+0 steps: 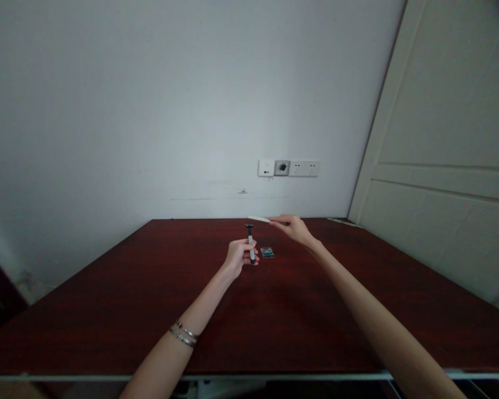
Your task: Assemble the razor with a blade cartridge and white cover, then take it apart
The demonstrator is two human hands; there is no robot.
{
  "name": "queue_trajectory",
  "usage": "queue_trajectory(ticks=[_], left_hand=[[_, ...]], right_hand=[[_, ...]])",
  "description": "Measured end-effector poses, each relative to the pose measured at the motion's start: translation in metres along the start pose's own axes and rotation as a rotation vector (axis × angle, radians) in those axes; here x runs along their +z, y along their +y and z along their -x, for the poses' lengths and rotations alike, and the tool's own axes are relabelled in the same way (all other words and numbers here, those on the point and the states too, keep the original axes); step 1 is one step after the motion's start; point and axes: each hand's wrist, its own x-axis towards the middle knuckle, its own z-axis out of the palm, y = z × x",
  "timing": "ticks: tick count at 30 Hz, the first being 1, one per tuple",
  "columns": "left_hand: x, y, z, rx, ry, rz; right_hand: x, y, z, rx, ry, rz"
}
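Along the bottom of the frame runs the pale, metal-looking front edge of the table (108,310). Its top is a dark reddish-brown wood grain, smooth with a dull sheen. Two bare forearms rise from the lower edge toward the middle of the frame, and the left wrist carries a pair of thin silvery bracelets (183,334). Just left of the frame's centre, the left hand (238,256) is closed around a razor (250,244) and holds it roughly upright above the tabletop. The razor's handle is slim and light grey, darker at its lower end below the fingers, and it is topped by a small black head that is wider than the shaft. At this size the detail of the head cannot be made out. Slightly higher and to the right, the right hand (293,227) pinches one end of a thin, flat, cream-coloured strip (259,219) between fingertips and thumb. The strip lies nearly level, and its free end points left, just above the razor's head without clearly touching it. Between the two hands a small clear case (267,252) with teal contents lies flat on the wood, just beside the left hand. Behind the table stands a matte white wall (149,111) with a row of white sockets (288,168) right of centre. A panelled off-white door (449,138) fills the right side of the frame.
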Motion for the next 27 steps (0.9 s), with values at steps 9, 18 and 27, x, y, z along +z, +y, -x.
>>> queue_trajectory(ticks=[9, 18, 27], left_hand=[[-0.0015, 0.0009, 0.0005, 0.036, -0.007, -0.019], [-0.0035, -0.0006, -0.0026, 0.047, -0.009, -0.056], [-0.0038, -0.0006, -0.0026, 0.058, -0.036, -0.051]], right_hand=[[-0.0066, -0.0035, -0.0050, -0.065, -0.053, -0.060], [-0.0084, 0.0046, -0.0068, -0.054, -0.069, -0.067], [-0.0033, 0.0057, -0.0024, -0.056, -0.039, -0.126]])
